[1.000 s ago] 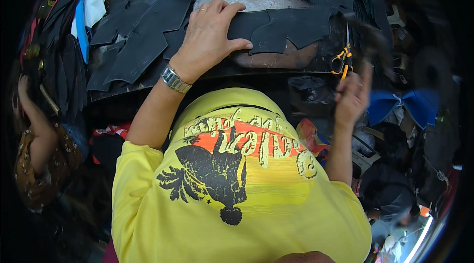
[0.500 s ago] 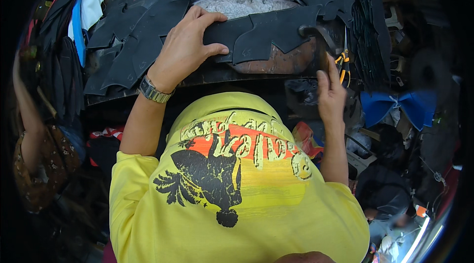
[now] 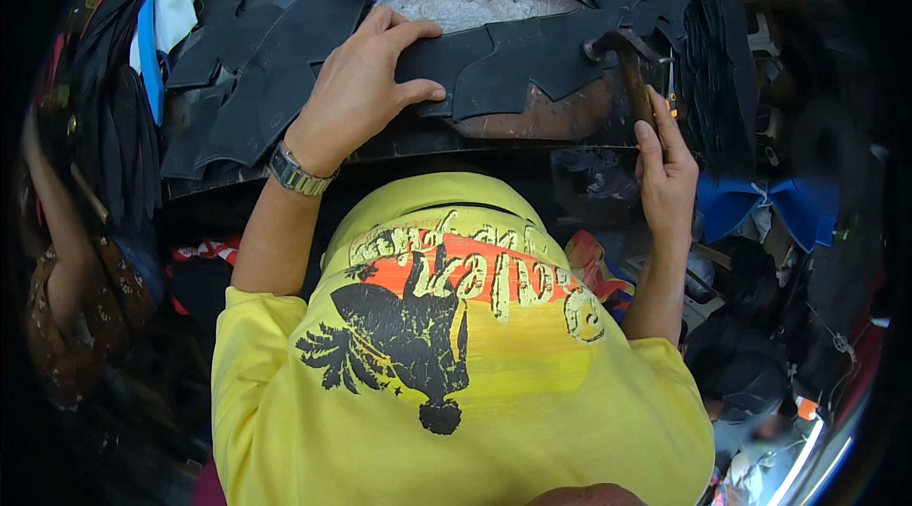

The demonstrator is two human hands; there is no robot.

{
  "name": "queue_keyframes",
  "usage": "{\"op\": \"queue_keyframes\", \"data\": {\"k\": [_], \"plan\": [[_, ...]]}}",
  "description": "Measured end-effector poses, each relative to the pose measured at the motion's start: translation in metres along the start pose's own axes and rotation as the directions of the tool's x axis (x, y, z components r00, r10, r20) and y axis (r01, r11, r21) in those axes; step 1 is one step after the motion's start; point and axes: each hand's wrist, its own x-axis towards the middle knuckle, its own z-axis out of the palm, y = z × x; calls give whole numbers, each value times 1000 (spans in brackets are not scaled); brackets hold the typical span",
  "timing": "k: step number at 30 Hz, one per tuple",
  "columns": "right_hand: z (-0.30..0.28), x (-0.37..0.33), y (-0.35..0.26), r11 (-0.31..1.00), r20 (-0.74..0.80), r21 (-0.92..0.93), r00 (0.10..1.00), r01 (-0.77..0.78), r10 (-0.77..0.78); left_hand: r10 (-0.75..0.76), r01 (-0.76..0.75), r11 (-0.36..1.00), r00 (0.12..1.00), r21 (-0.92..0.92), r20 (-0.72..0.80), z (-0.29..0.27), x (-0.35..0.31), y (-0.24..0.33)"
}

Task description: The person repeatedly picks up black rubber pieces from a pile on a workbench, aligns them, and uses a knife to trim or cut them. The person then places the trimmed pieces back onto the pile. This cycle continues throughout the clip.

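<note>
My left hand lies over the left end of a dark flat cut piece, thumb and index finger spread apart on it. A second dark cut piece adjoins it on the right, partly over a brown-edged stone slab. In my right hand is a hammer, gripped by its handle near the table's front edge. Its metal head is raised at the right end of the slab, apart from the cut pieces.
Many more dark cut pieces cover the dark table. At the right stands a stack of dark pieces, with orange-handled pliers partly hidden beside it. Blue sheet material hangs lower right. Another person's arm shows at far left.
My right hand and the hammer have shifted to the right, and the hammer head now shows more clearly. My left hand stays on the cut piece.
</note>
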Motion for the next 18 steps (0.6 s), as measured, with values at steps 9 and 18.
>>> {"op": "queue_keyframes", "data": {"k": [9,18], "plan": [[27,-2,2,969,-51,-214,989,125,-138,13,-13,1000,1000,8,8,-1,1,-1],[19,-6,4,984,-212,24,963,177,-168,18,-19,999,999,39,29,-1,2,-2]]}}
